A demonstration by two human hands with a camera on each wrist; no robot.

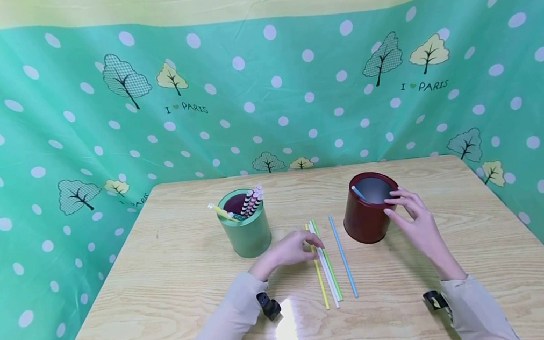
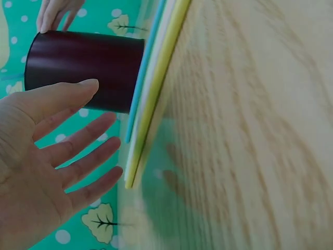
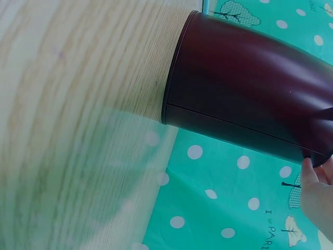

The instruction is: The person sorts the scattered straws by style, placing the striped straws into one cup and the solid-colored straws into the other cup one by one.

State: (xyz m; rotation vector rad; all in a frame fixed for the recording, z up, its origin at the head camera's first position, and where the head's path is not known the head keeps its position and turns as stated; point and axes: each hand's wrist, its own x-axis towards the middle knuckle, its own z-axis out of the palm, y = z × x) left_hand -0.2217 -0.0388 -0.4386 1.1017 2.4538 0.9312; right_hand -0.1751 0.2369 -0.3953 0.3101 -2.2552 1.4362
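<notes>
My left hand (image 1: 298, 247) hovers at the straws on the table, its fingers spread and holding nothing in the left wrist view. Under and beside it lie a yellow straw (image 1: 322, 284), a white straw (image 1: 329, 282) and a green straw (image 1: 334, 278). Slightly right of these lies a blue straw (image 1: 342, 255). My right hand (image 1: 417, 222) holds the dark red can (image 1: 366, 221) by the right side of its rim, thumb outside. A short bit of another blue straw (image 1: 358, 192) shows inside that can.
A green can (image 1: 248, 237) stands at the left, holding several striped straws (image 1: 252, 200) and a yellow piece (image 1: 221, 211) that leans out over its rim. The wooden table (image 1: 165, 287) meets a green dotted curtain (image 1: 248, 123) at the back and sides.
</notes>
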